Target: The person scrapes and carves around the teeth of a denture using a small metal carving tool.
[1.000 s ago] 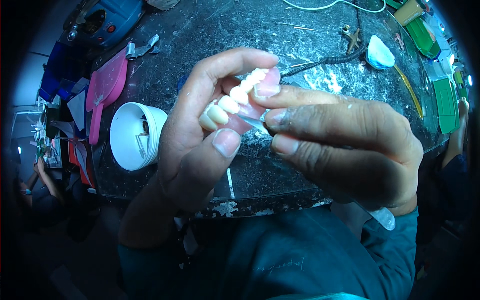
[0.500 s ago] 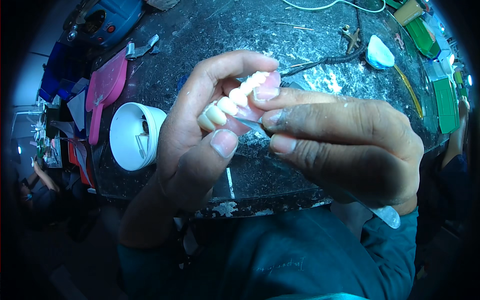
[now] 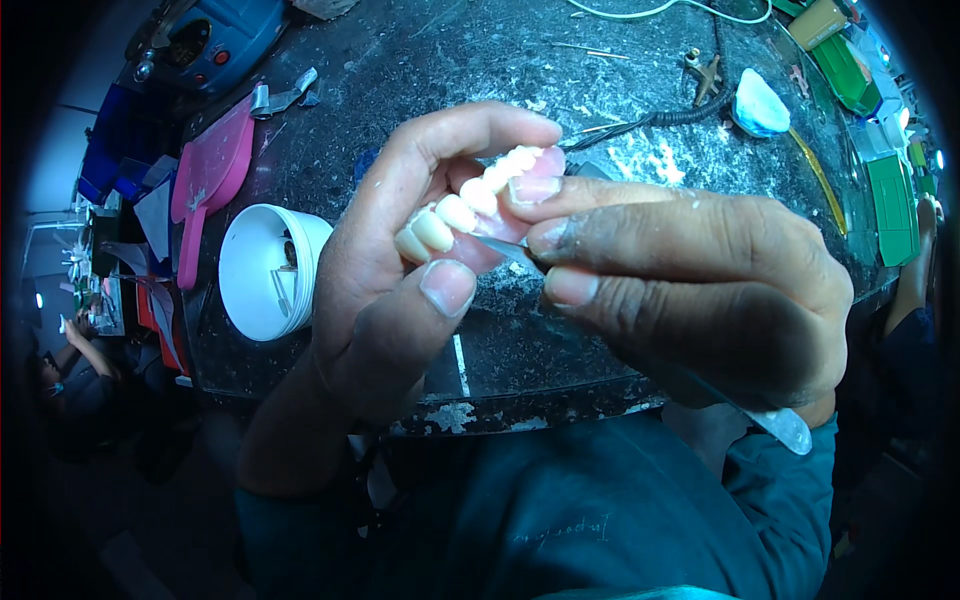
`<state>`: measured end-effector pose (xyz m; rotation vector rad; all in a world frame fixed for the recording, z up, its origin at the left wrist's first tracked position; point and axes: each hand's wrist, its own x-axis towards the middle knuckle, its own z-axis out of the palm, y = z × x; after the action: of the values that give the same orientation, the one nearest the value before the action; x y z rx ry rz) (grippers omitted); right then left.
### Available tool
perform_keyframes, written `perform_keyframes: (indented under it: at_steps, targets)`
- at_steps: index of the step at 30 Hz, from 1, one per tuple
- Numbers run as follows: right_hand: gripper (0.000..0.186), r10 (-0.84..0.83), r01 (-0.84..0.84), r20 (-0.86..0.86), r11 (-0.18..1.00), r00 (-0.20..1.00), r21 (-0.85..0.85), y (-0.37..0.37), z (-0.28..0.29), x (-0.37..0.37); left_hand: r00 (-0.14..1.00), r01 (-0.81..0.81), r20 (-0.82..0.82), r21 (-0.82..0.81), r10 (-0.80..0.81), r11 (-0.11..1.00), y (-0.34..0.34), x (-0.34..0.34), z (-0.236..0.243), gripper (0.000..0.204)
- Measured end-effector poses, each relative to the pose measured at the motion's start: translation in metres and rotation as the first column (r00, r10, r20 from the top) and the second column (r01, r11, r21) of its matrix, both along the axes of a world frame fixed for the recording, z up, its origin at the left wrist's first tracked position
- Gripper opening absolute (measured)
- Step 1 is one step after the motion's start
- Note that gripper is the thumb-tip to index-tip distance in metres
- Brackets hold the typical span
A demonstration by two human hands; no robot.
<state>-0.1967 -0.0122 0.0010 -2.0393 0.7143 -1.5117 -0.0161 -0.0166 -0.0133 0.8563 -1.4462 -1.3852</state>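
My left hand (image 3: 370,290) is closed around a pink denture base with a curved row of white teeth (image 3: 456,213), its fingertips at the far end and thumb at the near side. My right hand (image 3: 720,290) grips a metal instrument (image 3: 784,430), whose narrow blade rests at the pink part just below the front teeth and whose rounded end sticks out below the hand. A fingertip of my right hand lies against the denture's far part. The middle of the instrument is hidden by my fingers.
A dusty dark worktop (image 3: 520,370) carries a white bucket (image 3: 250,275), pink dustpan (image 3: 215,165), blue machine (image 3: 215,40), white bowl (image 3: 760,110), black cord (image 3: 660,120) and green containers (image 3: 890,210). Co-workers' arms show at far left (image 3: 90,355) and far right (image 3: 910,290).
The far end of the denture has dipped slightly, and the instrument's rounded end has shifted a little up and rightward with my right hand. The co-worker at left has moved their hands.
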Motion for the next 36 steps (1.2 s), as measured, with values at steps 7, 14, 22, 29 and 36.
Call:
perform_keyframes:
  at_steps: [7, 14, 22, 29, 36]
  targets:
    - [0.014, 0.002, -0.001, -0.053, 1.0, 0.999, 0.01, -0.001, 0.0, -0.001, 1.0, 0.002, 0.0, -0.002, -0.002, 1.0, 0.0, 0.001, 0.0, 0.081]
    - [0.013, -0.029, 0.029, -0.105, 1.0, 0.994, -0.001, 0.001, 0.001, 0.0, 0.999, 0.018, -0.03, 0.028, -0.017, 0.999, 0.0, 0.001, -0.003, 0.081]
    - [0.017, 0.092, -0.108, -0.086, 0.973, 0.992, -0.203, -0.008, -0.007, -0.006, 0.994, 0.029, -0.103, 0.058, -0.023, 0.998, 0.0, -0.002, -0.005, 0.08]
    - [0.024, 0.084, -0.088, -0.053, 0.993, 0.995, -0.078, -0.005, -0.006, -0.004, 0.995, 0.036, -0.093, 0.009, -0.035, 0.999, -0.001, -0.001, -0.006, 0.079]
    - [0.021, 0.051, -0.053, -0.056, 0.998, 0.997, -0.044, -0.004, -0.004, -0.002, 0.999, 0.034, -0.024, -0.048, -0.036, 0.998, -0.003, 0.001, -0.007, 0.075]
